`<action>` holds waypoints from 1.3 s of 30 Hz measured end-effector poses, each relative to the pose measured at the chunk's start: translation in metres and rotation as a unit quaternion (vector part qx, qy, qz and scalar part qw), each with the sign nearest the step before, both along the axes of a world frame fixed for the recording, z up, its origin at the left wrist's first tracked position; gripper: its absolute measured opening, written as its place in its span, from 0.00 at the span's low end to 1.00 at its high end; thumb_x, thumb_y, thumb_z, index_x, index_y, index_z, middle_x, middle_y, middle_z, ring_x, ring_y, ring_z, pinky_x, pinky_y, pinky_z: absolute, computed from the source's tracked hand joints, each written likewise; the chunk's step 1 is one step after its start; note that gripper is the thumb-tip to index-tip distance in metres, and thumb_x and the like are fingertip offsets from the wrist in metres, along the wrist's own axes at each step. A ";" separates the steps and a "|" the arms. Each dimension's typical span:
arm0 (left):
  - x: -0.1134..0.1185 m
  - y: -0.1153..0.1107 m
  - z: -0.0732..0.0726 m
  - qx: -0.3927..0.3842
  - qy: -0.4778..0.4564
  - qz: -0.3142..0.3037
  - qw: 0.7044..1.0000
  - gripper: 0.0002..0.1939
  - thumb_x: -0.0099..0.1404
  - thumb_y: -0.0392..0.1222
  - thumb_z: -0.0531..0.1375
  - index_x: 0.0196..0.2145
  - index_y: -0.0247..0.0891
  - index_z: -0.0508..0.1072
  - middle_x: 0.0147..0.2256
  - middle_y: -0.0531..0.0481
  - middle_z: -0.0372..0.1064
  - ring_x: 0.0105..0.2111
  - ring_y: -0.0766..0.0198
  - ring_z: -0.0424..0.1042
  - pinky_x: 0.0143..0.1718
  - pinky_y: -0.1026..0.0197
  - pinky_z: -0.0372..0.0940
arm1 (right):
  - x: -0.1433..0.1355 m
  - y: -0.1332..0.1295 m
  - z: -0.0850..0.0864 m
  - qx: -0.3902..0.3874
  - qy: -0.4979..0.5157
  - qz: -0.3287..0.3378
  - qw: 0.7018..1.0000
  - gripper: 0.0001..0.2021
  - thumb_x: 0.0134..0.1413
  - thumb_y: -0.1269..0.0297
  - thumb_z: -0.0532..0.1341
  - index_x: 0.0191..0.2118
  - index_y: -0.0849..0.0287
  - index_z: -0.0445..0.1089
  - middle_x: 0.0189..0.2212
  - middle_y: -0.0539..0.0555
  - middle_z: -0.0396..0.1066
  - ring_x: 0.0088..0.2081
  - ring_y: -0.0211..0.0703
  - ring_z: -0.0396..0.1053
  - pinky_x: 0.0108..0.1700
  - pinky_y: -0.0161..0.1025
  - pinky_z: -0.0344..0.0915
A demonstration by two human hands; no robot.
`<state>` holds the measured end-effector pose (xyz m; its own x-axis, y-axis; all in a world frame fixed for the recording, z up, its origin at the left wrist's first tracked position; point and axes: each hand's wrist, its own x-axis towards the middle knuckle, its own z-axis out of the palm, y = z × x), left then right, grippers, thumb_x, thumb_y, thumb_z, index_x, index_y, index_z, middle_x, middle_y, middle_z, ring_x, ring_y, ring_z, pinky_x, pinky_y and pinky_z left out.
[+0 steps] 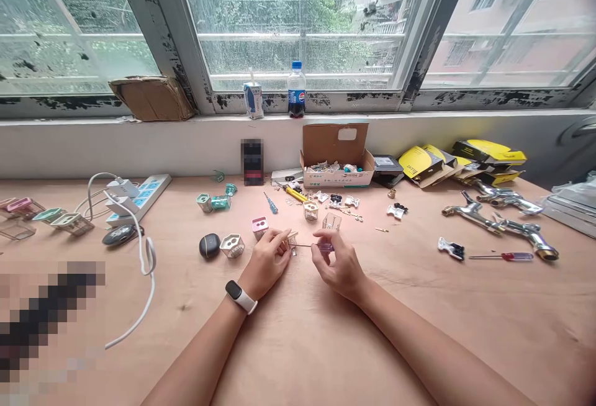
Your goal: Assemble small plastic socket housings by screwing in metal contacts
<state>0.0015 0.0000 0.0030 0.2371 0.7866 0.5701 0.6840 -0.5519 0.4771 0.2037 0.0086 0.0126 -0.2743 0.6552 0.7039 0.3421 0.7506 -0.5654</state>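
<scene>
The wide wooden surface point(298, 344) fills the lower frame, strewn with parts: chrome taps point(500, 220) at right, an open cardboard box point(336, 156) at upper centre, a power strip point(139, 198) at left. At centre frame the left hand point(266, 262) is pinched shut on a small clear piece point(292, 241), held just above the surface, while the right hand point(339, 266) is closed round the purple handle of a small screwdriver point(316, 247) whose thin shaft points at that piece. Several little hexagonal housings point(231, 245) stand about the hands, some looking assembled, loose bits lying beyond, so the work seems partway through. The tip's contact with the piece is too small to make out, and a blurred patch covers the lower left corner.
</scene>
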 end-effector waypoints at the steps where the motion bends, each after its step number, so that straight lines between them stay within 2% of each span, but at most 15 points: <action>1: 0.000 0.000 0.000 0.001 0.000 0.002 1.000 0.22 0.66 0.31 0.58 0.57 0.39 0.67 0.40 0.49 0.66 0.30 0.68 0.71 0.39 0.60 0.73 | 0.000 -0.001 0.001 0.000 -0.003 0.000 1.000 0.11 0.61 0.70 0.57 0.49 0.59 0.61 0.27 0.47 0.65 0.22 0.31 0.61 0.28 0.30 0.63; 4: 0.000 0.000 0.000 0.004 0.001 0.005 1.000 0.21 0.66 0.31 0.57 0.57 0.39 0.67 0.41 0.48 0.67 0.31 0.68 0.72 0.39 0.60 0.73 | 0.001 -0.002 0.004 -0.015 -0.007 -0.010 1.000 0.13 0.60 0.68 0.59 0.49 0.59 0.61 0.28 0.48 0.66 0.23 0.32 0.62 0.27 0.31 0.63; 8: 0.000 -0.001 0.001 0.009 0.002 0.007 1.000 0.20 0.67 0.32 0.57 0.56 0.39 0.67 0.41 0.48 0.67 0.31 0.68 0.72 0.39 0.60 0.73 | 0.001 -0.001 0.004 -0.032 0.020 -0.024 0.999 0.04 0.64 0.66 0.58 0.43 0.59 0.64 0.21 0.44 0.61 0.20 0.31 0.61 0.24 0.29 0.59; 14: 0.000 0.001 -0.001 0.009 -0.003 0.007 1.000 0.20 0.67 0.31 0.58 0.56 0.39 0.67 0.41 0.48 0.67 0.30 0.68 0.72 0.39 0.60 0.74 | 0.002 0.001 0.004 -0.023 0.013 -0.025 0.999 0.12 0.60 0.67 0.60 0.49 0.60 0.63 0.31 0.50 0.69 0.24 0.33 0.65 0.30 0.32 0.66; 17: 0.000 0.001 -0.002 0.007 -0.008 0.005 1.000 0.20 0.67 0.31 0.58 0.56 0.39 0.67 0.41 0.48 0.67 0.30 0.68 0.72 0.39 0.60 0.74 | 0.002 0.002 0.003 -0.010 0.002 -0.064 0.998 0.05 0.63 0.63 0.60 0.40 0.59 0.68 0.25 0.50 0.68 0.25 0.36 0.65 0.31 0.34 0.65; 19: 0.000 0.001 -0.002 0.004 -0.009 0.006 1.000 0.20 0.67 0.31 0.58 0.56 0.38 0.67 0.41 0.48 0.67 0.30 0.69 0.72 0.39 0.60 0.74 | 0.003 0.003 0.003 0.004 -0.004 -0.080 0.997 0.06 0.64 0.64 0.58 0.37 0.58 0.69 0.23 0.50 0.67 0.25 0.37 0.64 0.32 0.35 0.65; 21: -0.001 0.001 -0.002 0.003 -0.007 0.008 1.000 0.20 0.66 0.31 0.58 0.56 0.38 0.67 0.41 0.48 0.67 0.31 0.69 0.71 0.40 0.60 0.74 | 0.003 0.004 0.002 0.002 -0.007 -0.069 0.998 0.07 0.63 0.66 0.57 0.44 0.59 0.69 0.25 0.50 0.67 0.26 0.37 0.64 0.33 0.36 0.65; 23: -0.001 0.001 -0.002 0.004 -0.003 0.010 1.000 0.21 0.66 0.31 0.58 0.56 0.39 0.67 0.42 0.48 0.67 0.31 0.69 0.71 0.40 0.60 0.74 | 0.003 0.003 0.002 -0.011 -0.006 -0.052 0.999 0.15 0.60 0.67 0.58 0.52 0.61 0.65 0.28 0.50 0.68 0.27 0.37 0.65 0.34 0.36 0.66; 24: -0.001 0.000 -0.001 0.003 -0.002 0.011 1.000 0.20 0.67 0.31 0.58 0.56 0.39 0.67 0.42 0.48 0.67 0.30 0.69 0.71 0.39 0.60 0.74 | 0.003 0.003 0.002 -0.023 -0.005 -0.047 0.999 0.16 0.60 0.66 0.59 0.53 0.61 0.64 0.29 0.50 0.68 0.27 0.37 0.65 0.34 0.36 0.66; 29: -0.001 0.000 0.000 -0.008 -0.003 0.014 1.000 0.20 0.67 0.32 0.58 0.57 0.40 0.66 0.41 0.48 0.67 0.31 0.68 0.72 0.40 0.59 0.74 | 0.002 0.002 0.002 -0.073 0.011 -0.040 0.996 0.07 0.65 0.62 0.57 0.43 0.59 0.67 0.21 0.45 0.61 0.21 0.33 0.61 0.26 0.31 0.61; 35: -0.002 0.000 0.000 -0.009 -0.007 0.014 1.000 0.20 0.67 0.33 0.57 0.56 0.40 0.67 0.42 0.47 0.67 0.31 0.67 0.72 0.39 0.59 0.74 | 0.002 0.002 0.002 -0.060 0.026 -0.011 0.998 0.14 0.59 0.65 0.61 0.50 0.60 0.63 0.32 0.51 0.69 0.25 0.33 0.67 0.31 0.32 0.66; 39: -0.002 0.000 0.001 -0.008 -0.004 0.018 1.000 0.20 0.67 0.33 0.58 0.56 0.39 0.68 0.42 0.47 0.67 0.31 0.67 0.72 0.40 0.59 0.74 | 0.002 0.002 0.003 -0.103 0.031 -0.029 0.994 0.08 0.63 0.61 0.59 0.42 0.60 0.66 0.22 0.46 0.64 0.19 0.32 0.60 0.23 0.30 0.58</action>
<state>-0.0003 0.0003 0.0037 0.2047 0.8032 0.5594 0.6997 -0.5197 0.4901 0.2056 0.0107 0.0161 -0.1925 0.8004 0.5677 0.3410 0.5971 -0.7261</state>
